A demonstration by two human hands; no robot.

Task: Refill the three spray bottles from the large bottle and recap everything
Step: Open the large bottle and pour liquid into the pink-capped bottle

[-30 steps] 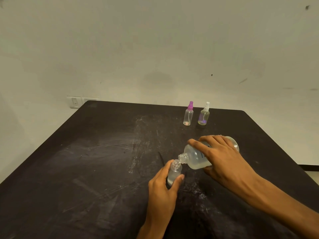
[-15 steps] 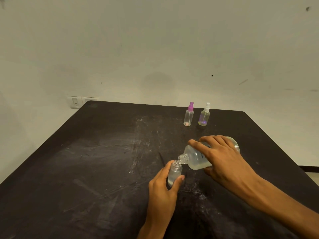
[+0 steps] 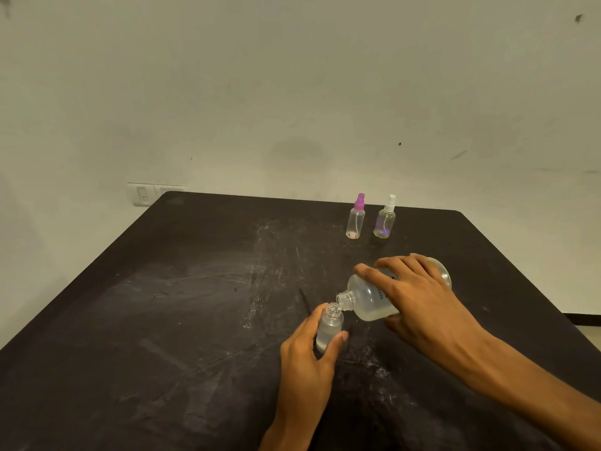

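1. Left hand (image 3: 305, 359): nearest item, in front of the large bottle. Thumb and fingers are closing around the small open bottle (image 3: 329, 330), holding it upright on the table (image 3: 162, 320). The bottle is uncapped and is showing clear liquid in its lower part.

2. Large bottle (image 3: 370, 299): just behind and to the right of the small bottle, tipped nearly flat, its open neck meeting the small bottle's mouth. Liquid is lying along its lower side. Right hand (image 3: 419, 297) is clamping over its body from above, fingers spread across the shoulder.

3. Step in hand, as judged: pouring into one spray bottle. Next move is calling for a steady tilt, watching the level, then righting the large bottle before the small one brims. The narrow mouth is making a spill likely.

4. Writing: a dark printed strip is showing on the large bottle beside the right hand, too small and half covered to read.

5. Pink-topped spray bottle (image 3: 355, 219): well behind the large bottle, upright, capped, no label readable.

6. White-topped spray bottle (image 3: 385, 219): just right of the pink-topped one, upright, capped, yellowish contents. Neither cap for the open bottles is in sight.

7. Wall switch (image 3: 143, 194): farthest, far left of the large bottle, unmarked.
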